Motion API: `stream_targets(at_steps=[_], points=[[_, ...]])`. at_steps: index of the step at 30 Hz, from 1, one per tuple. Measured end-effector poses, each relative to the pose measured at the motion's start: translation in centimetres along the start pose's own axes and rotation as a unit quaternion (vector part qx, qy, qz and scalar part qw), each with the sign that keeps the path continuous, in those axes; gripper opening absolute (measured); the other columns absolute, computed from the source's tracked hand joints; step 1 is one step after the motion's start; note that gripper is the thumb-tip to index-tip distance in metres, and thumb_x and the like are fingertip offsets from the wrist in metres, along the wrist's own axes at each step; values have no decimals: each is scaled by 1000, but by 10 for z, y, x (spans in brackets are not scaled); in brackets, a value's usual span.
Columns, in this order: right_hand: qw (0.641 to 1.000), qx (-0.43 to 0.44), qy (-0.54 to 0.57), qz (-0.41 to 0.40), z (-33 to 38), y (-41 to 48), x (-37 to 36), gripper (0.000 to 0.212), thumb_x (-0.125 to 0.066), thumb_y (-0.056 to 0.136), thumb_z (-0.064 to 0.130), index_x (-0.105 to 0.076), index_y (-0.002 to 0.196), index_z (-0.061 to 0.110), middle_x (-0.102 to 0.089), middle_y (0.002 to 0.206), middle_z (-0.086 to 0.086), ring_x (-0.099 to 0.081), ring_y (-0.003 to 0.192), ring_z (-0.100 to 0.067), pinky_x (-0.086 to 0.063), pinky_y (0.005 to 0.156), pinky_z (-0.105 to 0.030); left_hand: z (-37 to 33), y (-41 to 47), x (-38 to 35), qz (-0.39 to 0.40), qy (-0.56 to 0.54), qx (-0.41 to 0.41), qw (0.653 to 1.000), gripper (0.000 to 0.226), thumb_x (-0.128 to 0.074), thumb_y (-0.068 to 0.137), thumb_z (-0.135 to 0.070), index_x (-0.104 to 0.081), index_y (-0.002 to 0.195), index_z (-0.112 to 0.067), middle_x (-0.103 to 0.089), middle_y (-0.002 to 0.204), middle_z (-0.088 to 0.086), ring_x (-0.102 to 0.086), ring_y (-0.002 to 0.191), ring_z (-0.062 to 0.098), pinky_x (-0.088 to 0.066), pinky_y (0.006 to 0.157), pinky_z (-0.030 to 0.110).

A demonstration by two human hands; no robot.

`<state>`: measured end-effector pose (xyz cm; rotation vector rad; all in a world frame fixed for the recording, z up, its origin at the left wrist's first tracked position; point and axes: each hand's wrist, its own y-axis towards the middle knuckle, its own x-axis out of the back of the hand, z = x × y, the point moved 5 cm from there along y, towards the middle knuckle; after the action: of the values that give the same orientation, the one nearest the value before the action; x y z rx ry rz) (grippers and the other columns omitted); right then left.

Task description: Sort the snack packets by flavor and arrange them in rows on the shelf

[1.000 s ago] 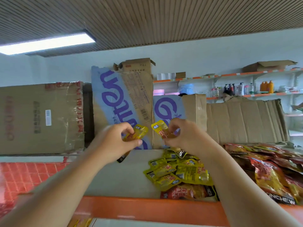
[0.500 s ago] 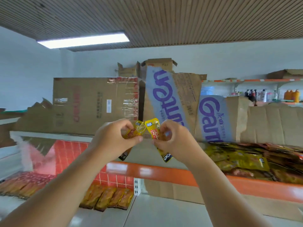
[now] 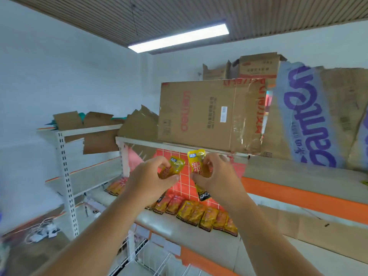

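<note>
My left hand (image 3: pixel 151 179) is closed around a small yellow snack packet (image 3: pixel 175 165), of which only the top shows above my fingers. My right hand (image 3: pixel 216 176) grips a second yellow packet (image 3: pixel 196 164) with red lettering; its black lower end (image 3: pixel 203 194) hangs below my palm. Both hands are held up side by side in front of the red tiled back panel. Below them, a row of yellow-orange packets (image 3: pixel 201 213) lies on the lower shelf (image 3: pixel 159 223), and more packets (image 3: pixel 116 187) lie further left.
An orange-edged shelf (image 3: pixel 304 198) runs to the right. Large cardboard boxes (image 3: pixel 211 114) and a flattened purple-printed carton (image 3: pixel 310 116) stand on the upper shelf. A white perforated upright (image 3: pixel 66 180) and a wire rack (image 3: pixel 157 257) are at lower left. Cables lie on the floor (image 3: pixel 39 232).
The view has swung left and down, away from the loose pile of packets on the orange shelf toward the lower shelf with its row. Both hands keep their packets, held slightly further apart.
</note>
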<state>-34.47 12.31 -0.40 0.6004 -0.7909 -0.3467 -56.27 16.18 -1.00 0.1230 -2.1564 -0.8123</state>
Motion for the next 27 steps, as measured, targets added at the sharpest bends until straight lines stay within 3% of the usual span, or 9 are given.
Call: stream_targets(at_steps=[5,8,11,15,18,22,25,27], points=[[1000,-15,15,11,-13,4,-58,35,-77,76,50,-46,85,38,-48,95,14,-53,79,-5,-41,59,-24,47,-2,-16,6,24,40,999,41,-71,79,-71,-59,109,-47,-64,109,-25,-62,90,-1,-45,67,22],[999,-28,18,16,-31,9,-86,35,-76,76,53,-45,86,40,-47,94,16,-55,74,-6,-45,56,-22,65,4,-34,7,22,57,998,40,-74,79,-68,-59,107,-45,-66,110,-22,-64,94,5,-47,70,24],[999,-37,10,4,-54,19,-109,38,-75,75,56,-44,91,41,-46,96,19,-53,77,-4,-46,59,-22,82,17,-57,23,44,74,996,40,-71,80,-71,-56,105,-43,-65,101,-22,-63,83,1,-55,69,27],[999,-47,-14,-12,-92,38,-133,44,-73,74,59,-40,102,48,-42,97,21,-54,80,-4,-47,63,-21,98,47,-94,27,62,80,995,38,-68,79,-71,-52,97,-42,-60,91,-21,-56,75,-5,-47,61,20],[997,-62,-28,-28,-127,51,-143,47,-75,74,53,-43,109,47,-41,97,19,-55,81,-6,-49,65,-22,105,73,-132,46,72,86,993,39,-67,80,-70,-46,91,-39,-56,87,-16,-58,72,3,-47,58,24],[994,-102,-36,-27,-185,55,-150,50,-74,73,52,-37,106,55,-40,96,20,-55,78,-7,-46,63,-21,107,98,-197,111,63,82,988,44,-66,80,-66,-47,98,-32,-56,88,-10,-58,74,10,-49,61,31],[985,-163,-62,-14,-231,51,-156,52,-73,73,53,-45,115,43,-41,97,15,-59,82,-16,-53,67,-31,108,106,-243,148,51,89,984,45,-67,77,-65,-46,97,-30,-55,87,-9,-56,73,11,-37,55,30],[976,-197,-88,-13,-256,46,-156,55,-73,73,54,-50,118,35,-41,96,15,-58,81,-16,-50,65,-30,109,107,-275,184,38,89,978,46,-68,77,-64,-47,98,-29,-57,87,-8,-59,76,15,-36,55,30]])
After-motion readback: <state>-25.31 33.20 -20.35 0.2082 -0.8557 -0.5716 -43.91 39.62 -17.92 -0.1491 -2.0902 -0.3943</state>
